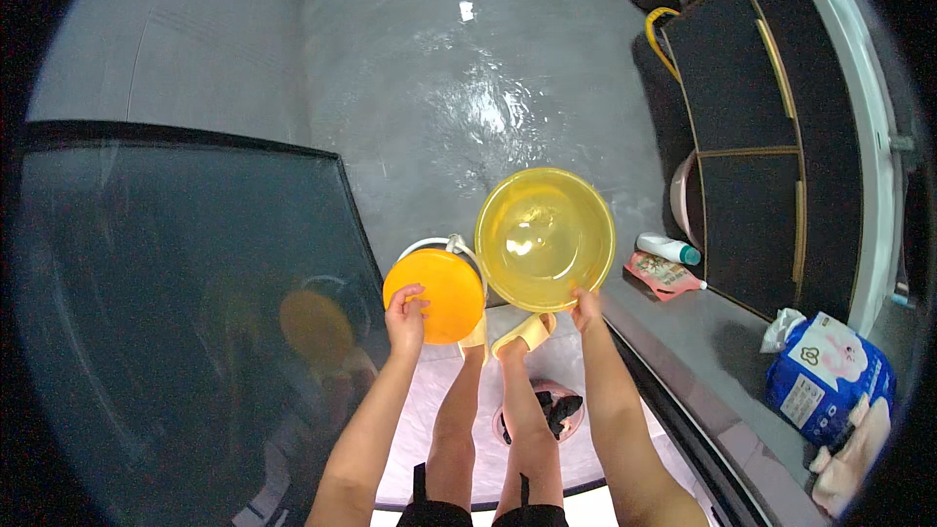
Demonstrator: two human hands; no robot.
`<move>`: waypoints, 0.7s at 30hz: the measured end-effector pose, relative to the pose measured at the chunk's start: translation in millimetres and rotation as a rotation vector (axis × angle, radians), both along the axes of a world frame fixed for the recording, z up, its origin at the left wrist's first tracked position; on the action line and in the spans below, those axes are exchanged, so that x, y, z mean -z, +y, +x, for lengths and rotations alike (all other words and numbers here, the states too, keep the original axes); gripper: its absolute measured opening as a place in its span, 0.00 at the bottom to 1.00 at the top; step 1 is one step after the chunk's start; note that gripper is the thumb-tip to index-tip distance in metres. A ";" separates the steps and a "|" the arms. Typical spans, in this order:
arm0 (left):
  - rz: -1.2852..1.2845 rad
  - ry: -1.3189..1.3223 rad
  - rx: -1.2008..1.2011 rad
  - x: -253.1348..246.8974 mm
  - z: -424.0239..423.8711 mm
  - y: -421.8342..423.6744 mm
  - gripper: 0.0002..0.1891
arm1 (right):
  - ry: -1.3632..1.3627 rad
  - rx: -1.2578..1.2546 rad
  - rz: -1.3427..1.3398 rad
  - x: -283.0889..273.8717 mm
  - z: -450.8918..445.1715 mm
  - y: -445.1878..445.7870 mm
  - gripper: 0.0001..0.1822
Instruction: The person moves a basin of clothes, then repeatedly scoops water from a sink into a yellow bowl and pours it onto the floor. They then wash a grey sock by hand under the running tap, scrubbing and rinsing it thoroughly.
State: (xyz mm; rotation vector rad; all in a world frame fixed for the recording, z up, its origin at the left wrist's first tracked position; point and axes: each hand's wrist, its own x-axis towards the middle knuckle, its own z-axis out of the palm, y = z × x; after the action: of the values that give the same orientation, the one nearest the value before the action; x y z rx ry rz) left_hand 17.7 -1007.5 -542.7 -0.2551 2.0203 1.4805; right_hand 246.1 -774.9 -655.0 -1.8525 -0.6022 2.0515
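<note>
My right hand (585,309) grips the near rim of a translucent yellow plastic basin (545,238), whose inside shows bright reflections. To its left is a round orange plastic piece (439,296), perhaps a stool seat or a lid. My left hand (406,315) lies over that piece's left edge with its fingers bent; how firmly it holds is unclear. A white ring and hose (455,243) show just behind the orange piece. Below the basin are my feet in pale yellow slippers (525,337).
A dark cabinet (747,219) lines the right, with a white bottle (662,247), a pink pouch (662,276) and a blue package (831,380) nearby. A glass panel (183,271) stands left. A pink basin (578,428) with dark cloth is behind my feet. The grey floor (381,73) looks wet.
</note>
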 end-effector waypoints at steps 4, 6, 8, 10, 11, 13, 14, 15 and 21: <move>-0.014 -0.013 0.098 -10.2 17.9 27.7 0.11 | -0.033 0.036 -0.145 1.3 70.8 -32.1 0.26; -0.011 -0.009 0.137 -11.0 24.9 31.9 0.11 | 0.009 0.147 -0.176 -15.9 83.9 -56.9 0.24; 0.017 -0.006 0.140 -3.7 31.2 30.8 0.11 | 0.009 0.243 -0.242 -35.2 92.7 -73.3 0.22; -0.013 -0.017 0.152 -2.7 37.4 36.2 0.11 | -0.030 0.326 -0.363 -41.9 103.2 -86.3 0.19; -0.015 -0.027 0.168 -3.3 39.7 44.5 0.11 | 0.035 0.379 -0.387 -24.0 126.6 -92.4 0.18; 0.001 -0.028 0.196 -5.3 41.9 57.2 0.10 | 0.066 0.498 -0.410 27.0 158.2 -95.0 0.14; -0.004 -0.019 0.205 -7.0 41.5 60.2 0.10 | 0.027 0.562 -0.407 40.3 156.4 -90.7 0.12; -0.016 -0.008 0.212 -7.9 40.7 60.5 0.10 | -0.123 0.653 -0.372 44.7 129.1 -69.2 0.09; 0.000 0.019 0.186 0.1 29.5 74.8 0.10 | -0.153 0.616 -0.199 123.2 45.5 110.2 0.12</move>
State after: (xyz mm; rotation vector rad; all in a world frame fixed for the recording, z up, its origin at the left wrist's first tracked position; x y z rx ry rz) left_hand 47.2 -932.7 -542.7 -0.0513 2.0000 1.3710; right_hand 291.6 -664.6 -778.3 -1.9898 0.1478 1.6105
